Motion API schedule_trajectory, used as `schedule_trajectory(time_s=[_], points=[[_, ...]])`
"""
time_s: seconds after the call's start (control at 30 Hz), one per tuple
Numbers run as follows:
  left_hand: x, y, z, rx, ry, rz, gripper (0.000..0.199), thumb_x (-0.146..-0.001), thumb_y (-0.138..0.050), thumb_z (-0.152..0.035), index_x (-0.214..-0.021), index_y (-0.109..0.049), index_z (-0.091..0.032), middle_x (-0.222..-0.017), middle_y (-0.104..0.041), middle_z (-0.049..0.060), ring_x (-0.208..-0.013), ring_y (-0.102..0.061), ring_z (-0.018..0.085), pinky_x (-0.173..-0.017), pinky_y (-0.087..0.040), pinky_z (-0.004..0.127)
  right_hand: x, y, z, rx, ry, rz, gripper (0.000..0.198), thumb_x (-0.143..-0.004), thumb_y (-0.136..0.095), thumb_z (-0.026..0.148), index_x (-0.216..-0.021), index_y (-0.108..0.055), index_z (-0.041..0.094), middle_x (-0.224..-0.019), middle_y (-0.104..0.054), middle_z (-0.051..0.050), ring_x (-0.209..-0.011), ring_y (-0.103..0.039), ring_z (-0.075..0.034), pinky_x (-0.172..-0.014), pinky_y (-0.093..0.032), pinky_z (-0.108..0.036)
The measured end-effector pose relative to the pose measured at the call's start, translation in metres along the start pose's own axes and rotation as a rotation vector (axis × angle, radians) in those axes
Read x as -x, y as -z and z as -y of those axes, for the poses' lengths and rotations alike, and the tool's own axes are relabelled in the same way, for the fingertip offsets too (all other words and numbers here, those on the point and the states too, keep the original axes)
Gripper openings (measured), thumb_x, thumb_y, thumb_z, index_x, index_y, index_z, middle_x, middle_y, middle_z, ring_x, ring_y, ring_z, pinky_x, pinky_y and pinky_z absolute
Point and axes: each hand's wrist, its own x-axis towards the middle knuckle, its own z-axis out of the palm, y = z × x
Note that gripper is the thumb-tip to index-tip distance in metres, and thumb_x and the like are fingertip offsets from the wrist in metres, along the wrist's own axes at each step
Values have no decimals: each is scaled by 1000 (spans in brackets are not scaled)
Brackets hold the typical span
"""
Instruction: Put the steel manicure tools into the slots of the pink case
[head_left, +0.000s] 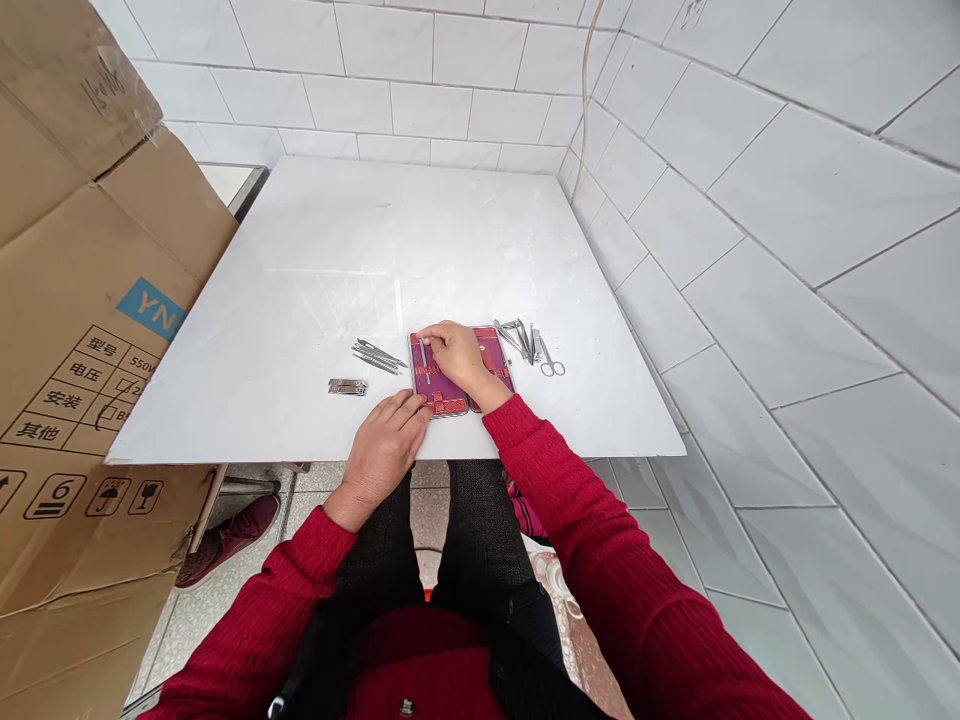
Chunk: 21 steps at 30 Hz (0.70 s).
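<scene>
On the table (322,230), the clippers (347,387) are lying farthest left, with the slim tools (379,356) fanning out just beyond them, short of the case. The left hand (390,432) is resting its fingertips on the near left corner of the case (448,390); whether it is pinching the rim, I cannot tell. It should be pressing lightly there, so that the case is not sliding. The case is lying open near the table's front edge, and a rod (423,358) is standing along its left panel, crossing the loops. The right hand (452,352) is bunching its fingers narrowly at the rod's far end; whether they are closing on it, I cannot tell. They should be guiding the rod straight along its loop, since twisting could be straining the elastic. Just beyond the right panel, the nippers (517,338) are lying beside the scissors (550,358).
</scene>
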Motion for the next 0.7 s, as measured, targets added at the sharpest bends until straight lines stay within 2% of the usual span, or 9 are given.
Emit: schedule_trajectory(time_s=[0.23, 0.43, 0.7], points=[[0, 0, 0, -4, 1, 3, 26, -104, -51, -20, -123, -68, -19, -130, -72, 9, -128, -63, 28, -106, -55, 47, 4, -2, 0, 126, 31, 18, 35, -99, -49, 7, -108, -80, 18, -113, -77, -7, -105, -69, -18, -96, -51, -30], [0, 0, 0, -15, 4, 8, 25, -104, -51, -20, -121, -68, -19, -129, -72, 8, -127, -63, 27, -105, -55, 46, 8, -4, 0, 228, 49, 11, 36, -98, -47, 6, -109, -79, 18, -112, -74, -7, -101, -67, -19, -92, -51, -30], [-2, 3, -3, -13, 7, -4, 25, -105, -49, -21, -120, -69, -19, -126, -73, 9, -124, -64, 26, -103, -55, 44, 7, -4, -4, 146, 53, -53, 36, -94, -48, 3, -102, -80, 17, -108, -76, -8, -102, -69, -20, -94, -52, -32]])
